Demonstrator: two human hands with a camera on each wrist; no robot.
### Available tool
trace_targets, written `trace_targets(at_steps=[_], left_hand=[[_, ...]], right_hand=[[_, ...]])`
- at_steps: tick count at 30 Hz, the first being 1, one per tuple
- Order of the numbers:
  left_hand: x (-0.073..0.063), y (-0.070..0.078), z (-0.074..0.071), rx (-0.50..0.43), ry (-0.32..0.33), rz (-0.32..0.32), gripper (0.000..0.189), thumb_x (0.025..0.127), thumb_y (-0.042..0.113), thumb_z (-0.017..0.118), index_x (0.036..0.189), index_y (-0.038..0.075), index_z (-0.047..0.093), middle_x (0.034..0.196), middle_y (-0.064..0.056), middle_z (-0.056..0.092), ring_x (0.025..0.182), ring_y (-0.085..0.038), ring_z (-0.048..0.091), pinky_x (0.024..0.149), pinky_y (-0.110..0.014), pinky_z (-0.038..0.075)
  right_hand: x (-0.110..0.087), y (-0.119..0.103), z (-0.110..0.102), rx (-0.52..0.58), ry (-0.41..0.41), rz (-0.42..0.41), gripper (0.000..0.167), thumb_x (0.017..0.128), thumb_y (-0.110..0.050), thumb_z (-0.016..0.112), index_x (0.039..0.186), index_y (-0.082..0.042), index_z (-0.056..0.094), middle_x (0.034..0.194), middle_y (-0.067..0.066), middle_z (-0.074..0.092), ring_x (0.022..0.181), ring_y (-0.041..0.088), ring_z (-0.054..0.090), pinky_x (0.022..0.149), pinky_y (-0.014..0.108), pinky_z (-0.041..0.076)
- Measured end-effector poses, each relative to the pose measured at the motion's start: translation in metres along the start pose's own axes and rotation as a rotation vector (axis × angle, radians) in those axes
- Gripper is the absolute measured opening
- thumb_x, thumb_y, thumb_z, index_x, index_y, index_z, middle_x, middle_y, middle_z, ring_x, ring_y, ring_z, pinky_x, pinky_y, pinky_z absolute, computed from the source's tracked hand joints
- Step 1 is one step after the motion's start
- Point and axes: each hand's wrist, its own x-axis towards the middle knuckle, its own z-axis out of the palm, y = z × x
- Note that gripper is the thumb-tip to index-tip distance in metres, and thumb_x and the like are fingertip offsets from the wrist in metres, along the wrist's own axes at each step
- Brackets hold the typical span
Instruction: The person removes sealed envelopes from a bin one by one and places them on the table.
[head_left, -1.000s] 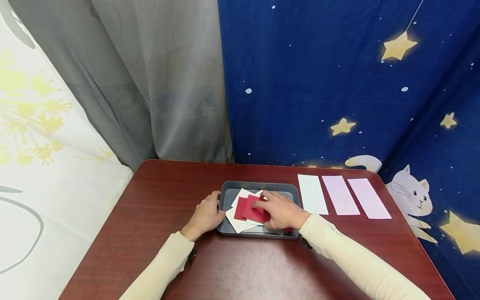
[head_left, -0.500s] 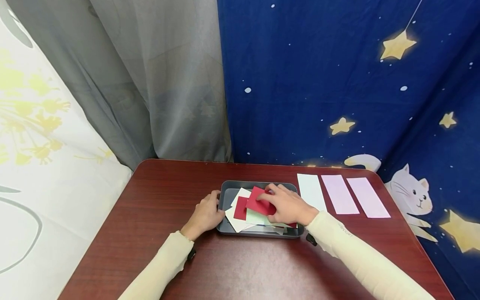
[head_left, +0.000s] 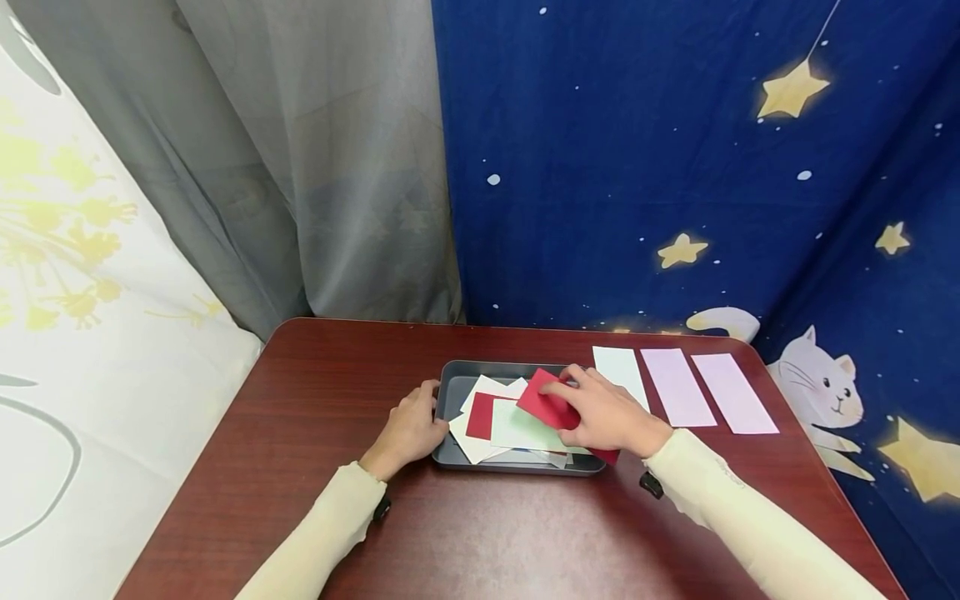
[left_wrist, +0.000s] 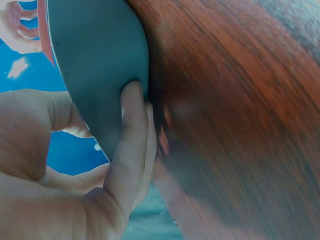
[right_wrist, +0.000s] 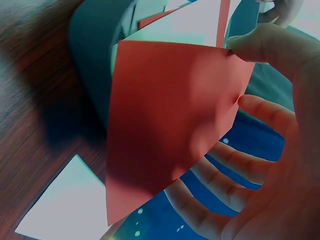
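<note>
Red card (head_left: 542, 398) juts leftward, pinched in the right grip (head_left: 606, 415), while the left grip (head_left: 410, 427) clasps the tray (head_left: 455, 385).

Tilted red card (head_left: 544, 400) over gray tray (head_left: 459, 390)

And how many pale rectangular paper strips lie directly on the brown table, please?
3: a whitish strip beside the grey tray, partly behind the right hand; a pink strip beyond it; another rightmost.

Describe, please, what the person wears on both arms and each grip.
Both sleeves are long cream fabric; the right sleeve has a faint, illegible marking near its cuff. Small black devices show beside both cuffs. Left grip and right grip are gloveless.
</note>
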Motion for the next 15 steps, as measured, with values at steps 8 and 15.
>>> trace_targets(at_steps=[8,15], left_hand=[[-0.014,0.032,-0.023,-0.041,0.0,0.002,0.062,0.083,0.006,0.068,0.142,-0.01,0.055,0.109,-0.02,0.072,0.094,-0.037,0.072,0.083,-0.059,0.058],[-0.016,0.04,-0.027,-0.012,-0.011,-0.019,0.061,0.085,0.004,0.067,0.143,-0.01,0.054,0.111,-0.021,0.071,0.097,-0.038,0.072,0.087,-0.059,0.058]], right_hand=[[-0.024,0.011,-0.003,0.02,0.014,0.068,0.074,0.081,-0.033,0.091,0.15,-0.024,0.066,0.135,0.012,0.057,0.107,0.027,0.057,0.07,0.04,0.055],[-0.045,0.019,-0.003,0.039,0.022,0.144,0.073,0.081,-0.035,0.09,0.149,-0.024,0.066,0.131,0.01,0.056,0.102,0.024,0.057,0.064,0.038,0.054]])
